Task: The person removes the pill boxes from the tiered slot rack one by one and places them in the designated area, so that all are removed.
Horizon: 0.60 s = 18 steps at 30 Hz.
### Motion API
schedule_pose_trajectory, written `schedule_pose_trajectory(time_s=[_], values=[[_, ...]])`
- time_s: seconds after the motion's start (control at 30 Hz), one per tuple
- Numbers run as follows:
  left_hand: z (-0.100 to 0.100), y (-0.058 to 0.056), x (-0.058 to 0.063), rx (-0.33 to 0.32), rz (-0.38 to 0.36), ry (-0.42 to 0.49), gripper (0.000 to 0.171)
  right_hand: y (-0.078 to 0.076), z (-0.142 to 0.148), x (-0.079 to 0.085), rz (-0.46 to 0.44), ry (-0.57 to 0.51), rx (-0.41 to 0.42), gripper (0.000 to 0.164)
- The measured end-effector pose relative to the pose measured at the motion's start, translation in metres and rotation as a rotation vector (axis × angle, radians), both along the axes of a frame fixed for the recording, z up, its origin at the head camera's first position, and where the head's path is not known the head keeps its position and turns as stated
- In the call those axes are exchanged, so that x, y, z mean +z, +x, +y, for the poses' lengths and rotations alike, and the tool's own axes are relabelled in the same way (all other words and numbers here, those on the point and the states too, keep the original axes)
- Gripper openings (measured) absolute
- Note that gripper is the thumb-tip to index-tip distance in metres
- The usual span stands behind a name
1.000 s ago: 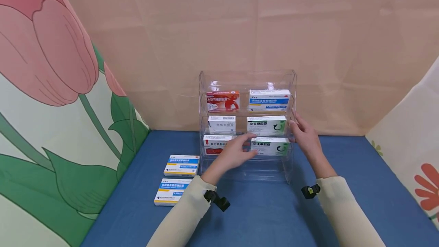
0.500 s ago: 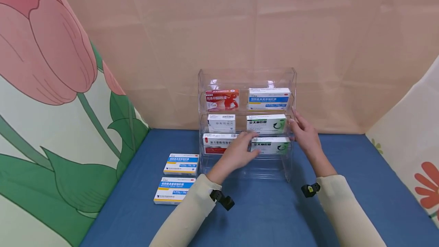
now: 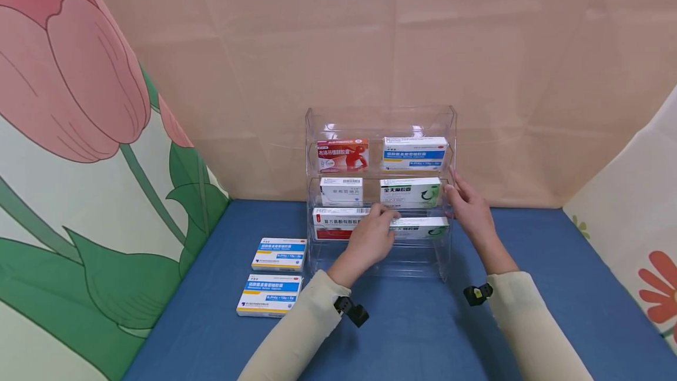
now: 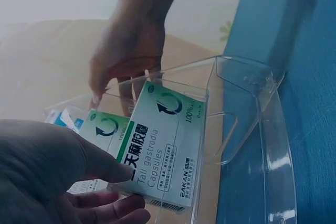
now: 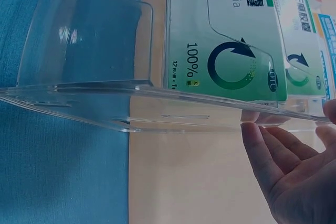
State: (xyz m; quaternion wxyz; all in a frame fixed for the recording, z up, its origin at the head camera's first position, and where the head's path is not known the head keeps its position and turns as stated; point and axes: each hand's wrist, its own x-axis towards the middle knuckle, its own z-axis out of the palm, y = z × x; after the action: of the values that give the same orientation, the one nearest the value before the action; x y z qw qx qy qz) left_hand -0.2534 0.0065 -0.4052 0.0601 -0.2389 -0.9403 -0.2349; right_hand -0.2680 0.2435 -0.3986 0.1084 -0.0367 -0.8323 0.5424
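Note:
A clear tiered display rack [image 3: 381,260] stands on the table with medicine boxes in its tiers. At its lowest filled tier, my left hand [image 3: 369,243] pinches the left end of a white-and-green medicine box [image 3: 425,229]. In the left wrist view the thumb lies on the front of this box [image 4: 173,145], the other fingers at its end. The box leans in its tier. My right hand [image 3: 472,210] holds the rack's right side, fingers against the outer side panel [image 5: 210,109]. A matching green medicine box [image 3: 409,193] sits one tier higher.
Two blue-and-white medicine boxes [image 3: 279,253] lie flat on the blue table [image 3: 412,334], left of the rack. Other tiers hold a red box [image 3: 342,156], a blue-and-white box [image 3: 414,153], a white box [image 3: 341,191] and a white-and-red box [image 3: 333,224]. A beige backdrop [image 3: 349,34] hangs behind.
My left hand has moved right to the lower green box and closed on its end; the box's face has tipped back. The right hand stays at the rack's side.

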Motion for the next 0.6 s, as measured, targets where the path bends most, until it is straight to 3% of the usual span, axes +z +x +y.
schedule_pose_trajectory(time_s=[0.17, 0.4, 0.6], values=[[0.001, -0.0013, -0.0022, 0.018, 0.023, -0.018, 0.031, -0.0003, -0.0006, -0.0004, -0.004, -0.001, -0.007, 0.06], [-0.0018, -0.0023, -0.0032, 0.015, -0.002, 0.073, 0.03, -0.0008, -0.001, -0.0016, -0.009, -0.006, -0.022, 0.06], [-0.0056, -0.0002, 0.0045, -0.021, 0.018, 0.16, 0.032, 0.001, 0.0001, -0.0007, -0.019, 0.02, -0.022, 0.061]])
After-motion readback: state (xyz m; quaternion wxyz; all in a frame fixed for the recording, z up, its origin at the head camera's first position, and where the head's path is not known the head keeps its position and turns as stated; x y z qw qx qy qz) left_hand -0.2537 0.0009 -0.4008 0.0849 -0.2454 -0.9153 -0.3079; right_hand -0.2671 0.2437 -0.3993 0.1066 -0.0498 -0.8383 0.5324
